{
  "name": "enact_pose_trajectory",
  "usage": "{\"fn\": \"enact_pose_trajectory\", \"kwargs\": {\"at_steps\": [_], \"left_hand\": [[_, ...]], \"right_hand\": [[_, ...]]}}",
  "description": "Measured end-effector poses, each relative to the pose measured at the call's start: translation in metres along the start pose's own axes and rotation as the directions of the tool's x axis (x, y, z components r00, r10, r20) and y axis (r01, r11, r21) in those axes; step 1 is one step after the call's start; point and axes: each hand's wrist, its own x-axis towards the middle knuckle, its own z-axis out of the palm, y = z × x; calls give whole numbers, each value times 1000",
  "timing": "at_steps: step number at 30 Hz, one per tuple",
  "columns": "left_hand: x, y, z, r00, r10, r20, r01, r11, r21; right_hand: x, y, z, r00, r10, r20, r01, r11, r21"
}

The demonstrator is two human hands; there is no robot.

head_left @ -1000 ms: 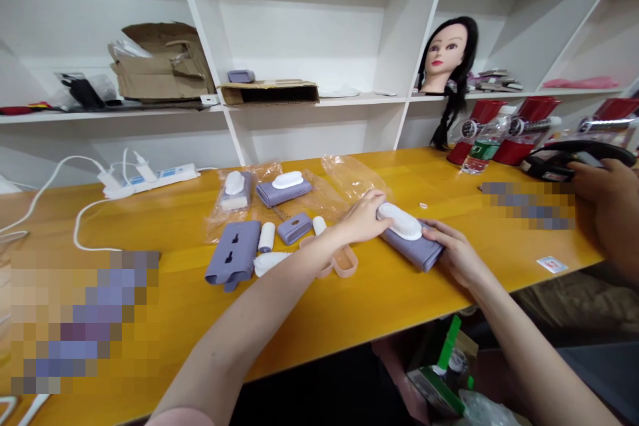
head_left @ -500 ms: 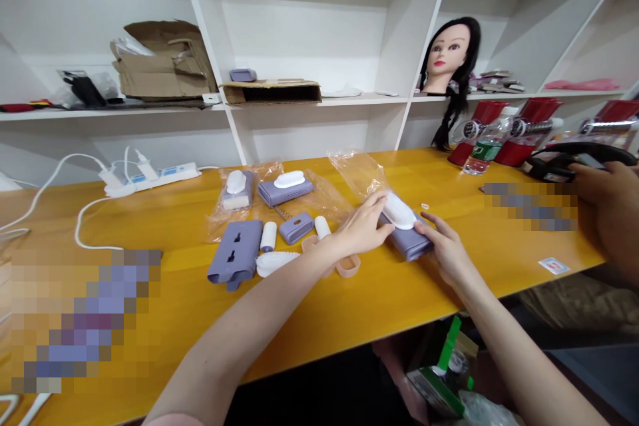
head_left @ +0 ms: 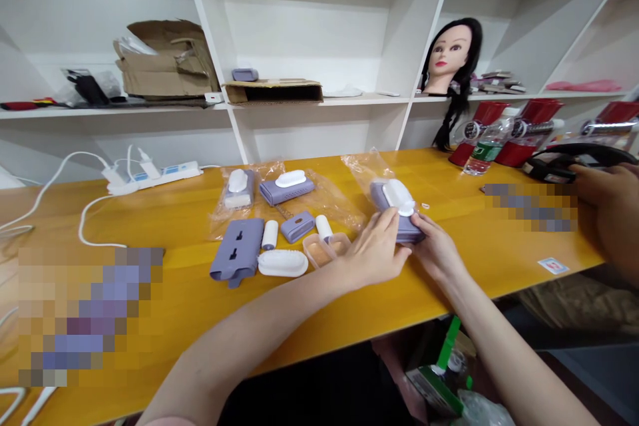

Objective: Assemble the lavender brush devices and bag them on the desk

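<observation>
My left hand [head_left: 374, 256] and my right hand [head_left: 436, 251] together hold a lavender plastic case [head_left: 407, 229] up off the table. A white oval piece [head_left: 398, 197] sits on top of it. Left of my left hand lie two peach translucent trays [head_left: 317, 251], a white cylinder [head_left: 324, 227], a white oval brush piece [head_left: 282, 263], a small lavender case [head_left: 297, 226], and a slotted lavender holder [head_left: 236, 249]. Two more lavender-and-white items [head_left: 287, 188] [head_left: 237, 188] rest on clear plastic bags behind them.
All this stands on a yellow wooden table [head_left: 439, 176], near a white power strip [head_left: 154, 176] and its cables. A co-worker's hand [head_left: 606, 203] rests at the right near a black object [head_left: 564, 163]. White shelves stand behind the table. Two blurred patches cover parts of the table.
The lavender case has gone from lying flat on the table to lifted and tilted between my hands. My hands have drawn closer together beneath it, uncovering the peach trays.
</observation>
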Motion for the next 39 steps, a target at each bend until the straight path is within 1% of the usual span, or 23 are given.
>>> {"fn": "enact_pose_trajectory", "kwargs": {"at_steps": [2, 5, 6, 8, 9, 10, 11, 12, 14, 16, 18, 20, 22, 26, 29, 31, 33, 34, 36, 37, 39], "left_hand": [[-2, 1, 1, 999, -33, -32, 31, 998, -47], [-2, -1, -2, 990, -105, -91, 88, 982, -169], [-1, -2, -3, 981, -147, -130, 117, 971, -209], [2, -4, -5, 941, -257, -222, 189, 940, -285], [4, -5, -6, 918, -309, -249, 223, 920, -321], [7, -7, -6, 904, -348, -249, 251, 902, -351], [9, -9, -6, 901, -373, -222, 274, 885, -375], [12, -11, -5, 906, -387, -173, 295, 868, -399], [17, -18, -3, 921, -387, -39, 326, 823, -466], [22, -26, 0, 924, -377, 71, 349, 750, -561], [25, -33, 3, 914, -393, 105, 368, 692, -621], [26, -37, 6, 897, -432, 92, 390, 677, -624], [25, -38, 10, 882, -467, 67, 411, 690, -595], [23, -34, 17, 838, -546, 7, 474, 720, -507], [22, -32, 18, 811, -585, -4, 507, 706, -494], [23, -32, 17, 808, -589, -2, 509, 700, -501], [25, -31, 15, 800, -601, 3, 521, 691, -501], [26, -30, 15, 794, -607, 4, 528, 687, -500], [27, -28, 14, 781, -624, 0, 544, 681, -491], [28, -27, 13, 779, -627, -6, 547, 685, -482], [28, -26, 13, 785, -619, -21, 543, 704, -458]], "right_hand": [[-1, 1, 2, 999, 29, 24, -30, 999, 25], [-2, 3, 1, 996, 63, 56, -64, 998, 9], [-3, 4, 0, 995, 69, 67, -70, 998, 8], [-4, 5, -1, 993, 71, 96, -74, 997, 26], [-5, 6, -1, 992, 67, 107, -72, 997, 40], [-6, 6, 0, 992, 58, 116, -65, 996, 53], [-8, 6, 1, 992, 45, 119, -52, 997, 63], [-10, 5, 2, 993, 33, 118, -41, 997, 66], [-14, 2, 3, 992, 32, 121, -37, 999, 40], [-17, -3, 3, 988, 55, 145, -53, 998, -12], [-18, -8, -1, 979, 92, 181, -78, 994, -83], [-16, -11, -5, 967, 124, 224, -86, 982, -169], [-12, -10, -9, 963, 134, 235, -69, 962, -265], [-5, -4, -10, 985, 59, 162, 22, 889, -458], [-4, -8, -8, 985, 32, 167, 73, 808, -584], [-5, -14, -7, 984, 61, 167, 57, 784, -618], [-6, -18, -6, 987, 92, 132, 10, 783, -621], [-6, -18, -7, 990, 87, 107, -1, 783, -622], [-6, -16, -8, 997, 19, 78, 38, 747, -663], [-6, -14, -9, 996, -36, 79, 81, 701, -708], [-5, -12, -11, 983, -165, 82, 162, 556, -815]]}}
